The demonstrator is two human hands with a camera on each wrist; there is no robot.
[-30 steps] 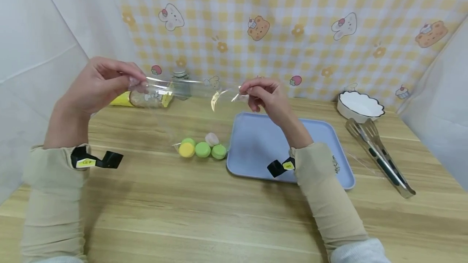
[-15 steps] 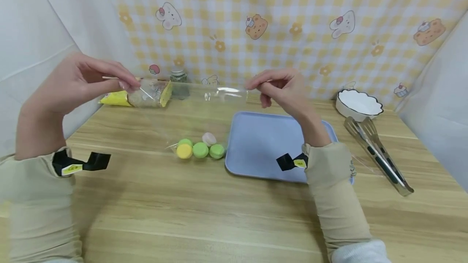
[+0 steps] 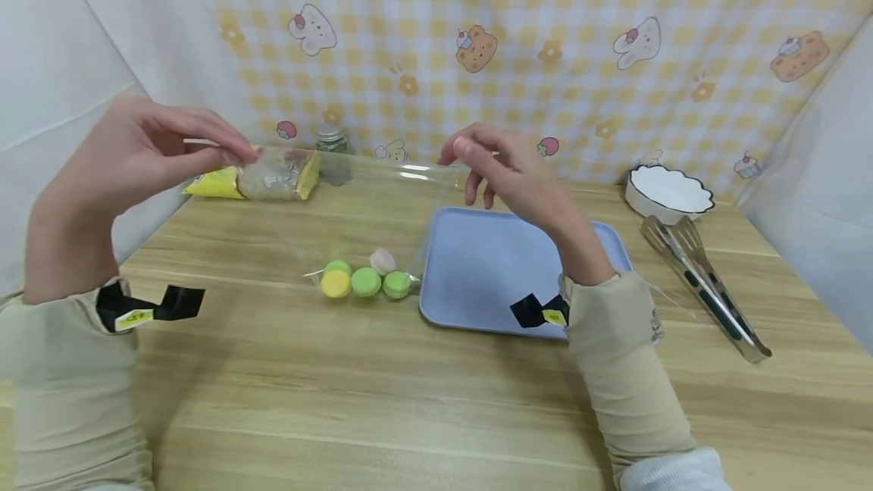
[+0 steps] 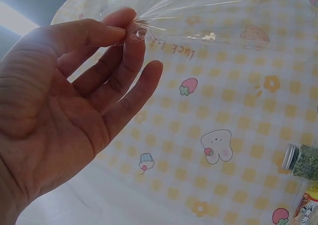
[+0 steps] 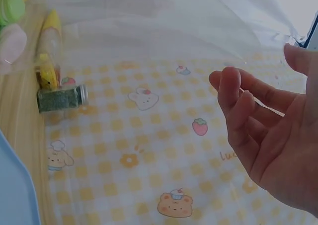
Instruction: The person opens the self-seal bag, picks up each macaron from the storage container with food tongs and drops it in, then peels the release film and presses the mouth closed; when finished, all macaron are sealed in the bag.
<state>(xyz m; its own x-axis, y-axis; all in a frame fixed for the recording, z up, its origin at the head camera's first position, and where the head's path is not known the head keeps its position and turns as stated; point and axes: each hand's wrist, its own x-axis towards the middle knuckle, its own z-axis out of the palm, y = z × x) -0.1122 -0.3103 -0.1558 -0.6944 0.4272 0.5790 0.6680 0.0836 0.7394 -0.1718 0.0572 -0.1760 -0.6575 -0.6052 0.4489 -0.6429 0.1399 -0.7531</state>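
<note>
In the head view a clear plastic bag (image 3: 355,211) hangs spread above the table. My left hand (image 3: 129,161) pinches its upper left corner between thumb and fingers, and the film puckers there in the left wrist view. At the bag's other upper corner is my right hand (image 3: 508,173); the right wrist view shows its thumb (image 5: 296,58) apart from the fingers, with nothing gripped. Down at the bag's bottom sit several macarons: a yellow macaron (image 3: 336,284), green macarons (image 3: 366,282) and a pale pink macaron (image 3: 383,261).
A blue tray (image 3: 470,271) lies right of the bag, partly under my right forearm. Metal tongs (image 3: 712,290) and a white scalloped dish (image 3: 668,192) stand farther right. Behind the bag are a yellow packet (image 3: 218,184) and a jar of green flakes (image 5: 62,99).
My left hand has moved left and the bag is stretched flatter. My right hand shifted right, then slightly back left, and its thumb has come away from the fingers. The macarons shifted slightly left.
</note>
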